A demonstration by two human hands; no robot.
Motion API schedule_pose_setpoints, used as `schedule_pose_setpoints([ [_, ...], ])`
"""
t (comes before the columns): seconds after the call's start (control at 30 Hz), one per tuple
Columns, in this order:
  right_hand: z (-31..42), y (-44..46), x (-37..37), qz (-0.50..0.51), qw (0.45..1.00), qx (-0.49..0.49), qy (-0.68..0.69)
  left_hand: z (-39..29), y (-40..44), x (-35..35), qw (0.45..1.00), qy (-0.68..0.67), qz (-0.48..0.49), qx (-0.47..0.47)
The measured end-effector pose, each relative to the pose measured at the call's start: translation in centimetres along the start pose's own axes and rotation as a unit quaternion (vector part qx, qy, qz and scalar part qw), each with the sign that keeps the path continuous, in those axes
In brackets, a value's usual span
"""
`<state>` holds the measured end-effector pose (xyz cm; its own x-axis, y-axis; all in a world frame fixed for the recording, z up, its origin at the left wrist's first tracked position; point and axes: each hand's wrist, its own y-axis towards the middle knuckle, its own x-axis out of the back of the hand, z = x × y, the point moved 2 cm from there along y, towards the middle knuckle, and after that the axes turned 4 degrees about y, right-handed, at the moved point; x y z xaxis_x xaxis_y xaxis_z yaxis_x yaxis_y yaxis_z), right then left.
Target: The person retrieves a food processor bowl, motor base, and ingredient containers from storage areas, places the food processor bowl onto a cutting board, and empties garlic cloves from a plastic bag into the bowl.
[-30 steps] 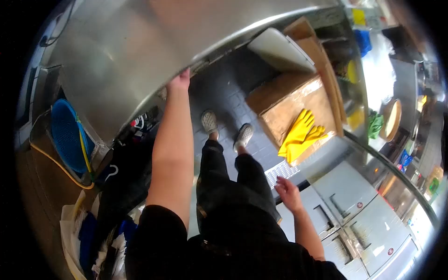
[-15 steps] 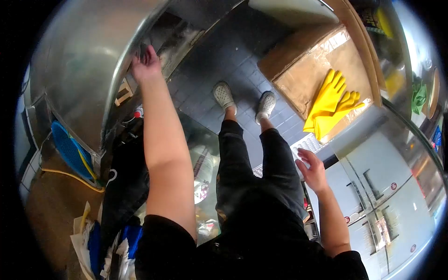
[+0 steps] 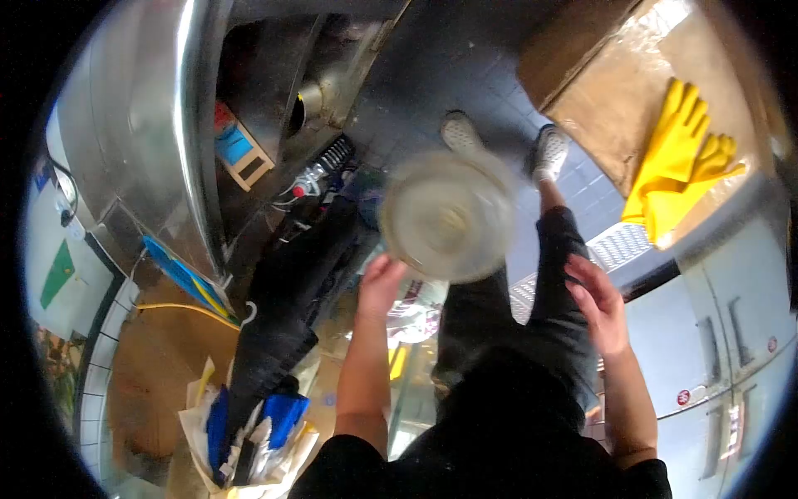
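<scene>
Though blurry, a round translucent object in the left hand.

I see the bowl at the left hand, before the legs. To its right, the gloves lie on the box; to its left is the bottle.

Blur smears the round translucent object at your left hand; glare streaks the steel counter farther left; the floor ahead is dim; fisheye edges curve into black.
</scene>
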<state>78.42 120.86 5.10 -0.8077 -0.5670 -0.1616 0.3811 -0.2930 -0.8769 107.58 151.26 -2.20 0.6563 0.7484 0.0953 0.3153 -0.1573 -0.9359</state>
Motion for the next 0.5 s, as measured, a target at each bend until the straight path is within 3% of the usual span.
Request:
schedule_pose_setpoints([
  [0.03,-0.9,0.1,0.0,-0.003,0.999,-0.017,0.038,-2.2,-0.6,-1.9,0.994,0.092,0.048,-0.021],
  [0.1,-2.3,0.3,0.2,-0.009,0.994,-0.041,0.106,-3.7,0.0,-4.0,0.977,0.052,0.204,0.033],
  [0.13,-3.9,0.3,1.0,0.014,0.995,-0.051,0.089,-3.2,1.6,-4.7,0.947,0.149,0.274,-0.069],
  [0.2,-6.8,0.3,2.6,0.026,0.995,-0.059,0.073,-5.1,3.3,-7.2,0.900,0.221,0.354,-0.123],
  [0.23,-7.7,0.3,3.0,0.015,0.995,-0.059,0.074,-5.5,4.4,-7.9,0.892,0.238,0.367,-0.117],
  [0.27,-8.3,0.2,3.7,-0.026,0.980,-0.124,0.152,-5.7,5.2,-8.6,0.882,0.255,0.379,-0.112],
  [0.37,-7.5,1.3,3.4,-0.086,0.977,-0.076,0.182,-5.5,7.2,-10.1,0.864,0.276,0.408,-0.104],
  [0.5,-9.9,0.9,4.9,0.004,0.994,-0.056,0.098,-7.7,8.7,-11.5,0.827,0.307,0.456,-0.119],
])
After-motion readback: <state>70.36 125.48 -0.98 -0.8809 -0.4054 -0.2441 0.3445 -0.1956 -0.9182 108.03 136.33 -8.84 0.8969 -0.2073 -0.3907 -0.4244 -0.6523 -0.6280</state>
